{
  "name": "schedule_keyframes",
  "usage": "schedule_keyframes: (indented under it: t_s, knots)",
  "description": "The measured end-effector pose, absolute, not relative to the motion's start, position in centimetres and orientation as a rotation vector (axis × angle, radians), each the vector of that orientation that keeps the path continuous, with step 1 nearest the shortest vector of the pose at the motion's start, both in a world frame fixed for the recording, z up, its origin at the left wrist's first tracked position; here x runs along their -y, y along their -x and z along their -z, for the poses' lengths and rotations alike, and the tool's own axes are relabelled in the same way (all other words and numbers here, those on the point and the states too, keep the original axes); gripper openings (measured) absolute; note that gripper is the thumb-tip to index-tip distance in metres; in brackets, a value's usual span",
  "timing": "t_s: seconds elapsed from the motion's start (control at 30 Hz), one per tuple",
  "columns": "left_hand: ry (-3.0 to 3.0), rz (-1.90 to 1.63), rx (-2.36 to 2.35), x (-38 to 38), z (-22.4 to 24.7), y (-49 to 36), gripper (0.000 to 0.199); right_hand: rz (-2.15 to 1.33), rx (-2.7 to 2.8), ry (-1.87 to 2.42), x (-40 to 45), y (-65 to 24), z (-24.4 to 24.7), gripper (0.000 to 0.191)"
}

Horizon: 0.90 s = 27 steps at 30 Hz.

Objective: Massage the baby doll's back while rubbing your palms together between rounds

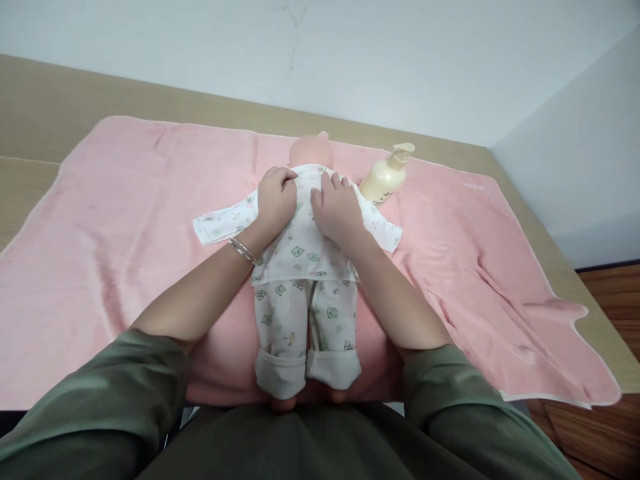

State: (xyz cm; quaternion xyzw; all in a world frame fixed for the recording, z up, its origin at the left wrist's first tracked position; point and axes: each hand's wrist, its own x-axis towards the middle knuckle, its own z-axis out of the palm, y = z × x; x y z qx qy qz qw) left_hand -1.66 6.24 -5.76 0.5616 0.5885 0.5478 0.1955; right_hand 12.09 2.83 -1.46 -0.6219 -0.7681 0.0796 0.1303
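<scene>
A baby doll (311, 152) lies lengthwise on a pink blanket (150, 193), its head away from me and its feet at the near edge. It wears a white printed shirt (305, 253) and matching trousers (283, 320) with turned-up cuffs. The shirt's sleeves stretch out to both sides. My left hand (277, 203) is on the shirt at the left shoulder, fingers curled in against the cloth. On the right shoulder rests my right hand (339, 208), its fingers apart and lying on the shirt. The doll's face is not visible.
A cream pump bottle (385, 179) leans on the blanket, close to the doll's right-hand sleeve. The blanket covers most of a wooden table (435, 147), with folds at the right. A white wall (200, 53) rises behind the table.
</scene>
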Motion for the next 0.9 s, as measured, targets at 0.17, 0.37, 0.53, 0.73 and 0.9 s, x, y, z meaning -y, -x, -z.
schedule_keyframes:
  t_s: [0.17, 0.37, 0.53, 0.73, 0.9]
  knots:
    - [-1.362, -1.465, -1.616, -6.1, 4.8, 1.5, 0.027, -0.15, 2.462, 1.584, 0.0, -10.0, 0.9, 0.061]
    - [-1.556, -1.47, -1.648, -6.1, 4.8, 1.4, 0.022, -0.364, 2.337, 1.633, -4.2, -12.9, 1.4, 0.06]
    - [-1.603, -1.457, -1.654, -6.3, 5.3, 1.4, 0.023, -0.196, 2.282, 1.773, -0.6, -11.0, 1.2, 0.064]
    - [-1.568, -1.472, -1.632, -6.0, 5.4, 1.7, 0.028, -0.228, 2.453, 1.563, -0.1, -10.8, 1.1, 0.059]
    - [-1.537, -1.486, -1.611, -5.3, 5.5, 1.6, 0.031, -0.39, 2.347, 1.634, -4.0, -13.1, 1.4, 0.068]
